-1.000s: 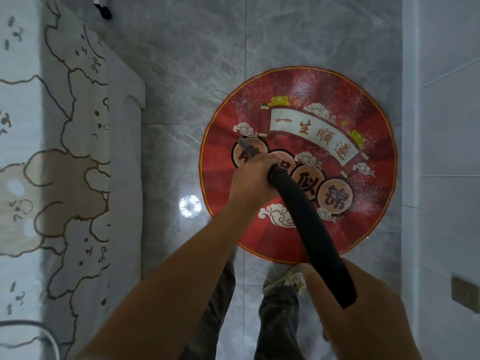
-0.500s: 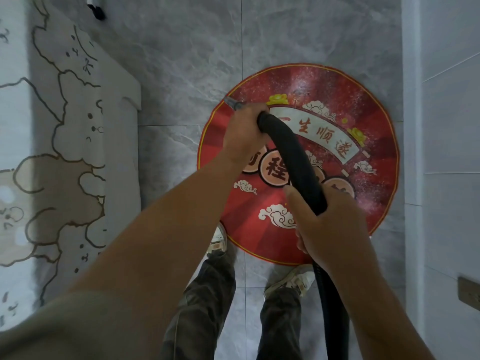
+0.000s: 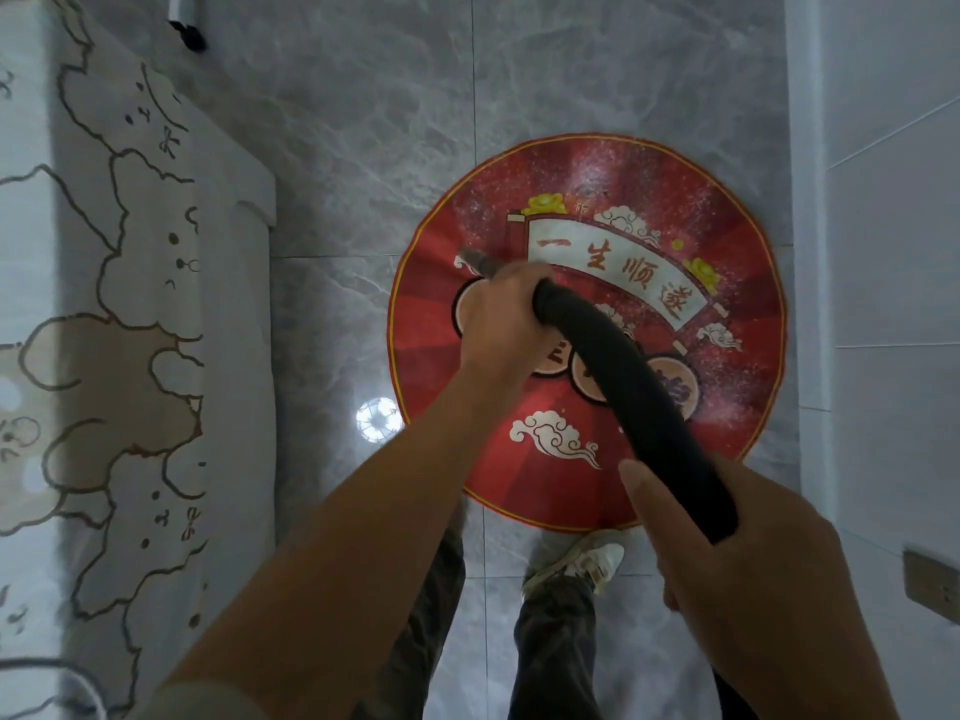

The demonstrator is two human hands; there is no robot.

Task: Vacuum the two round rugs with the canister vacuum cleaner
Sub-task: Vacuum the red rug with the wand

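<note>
- As the left hand (image 3: 498, 314) pulls back from the rug's far-left rim, where it was half a second ago, the grey nozzle (image 3: 475, 259) comes back over the left-middle of the round red rug (image 3: 727, 220). From where I stand that is one push-and-pull stroke.
- That hand is clenched round the end of the black hose (image 3: 628, 402). The right hand (image 3: 737, 563) has slid down the hose toward the body and grasps it there, thumb lying alongside.
- White specks lie thick on the rug's upper and right parts, so I'd say this rug is far from finished. No second rug or canister is in view.
- The rug looks thin and flat, printed with a yellow border, a cream scroll and clouds. It lies on glossy grey marble-look floor tiles (image 3: 363, 148).
- The hose is matte and bends in a smooth arc.
- A soft white bedcover (image 3: 104, 304) with brown cartoon outlines hangs at the left.
</note>
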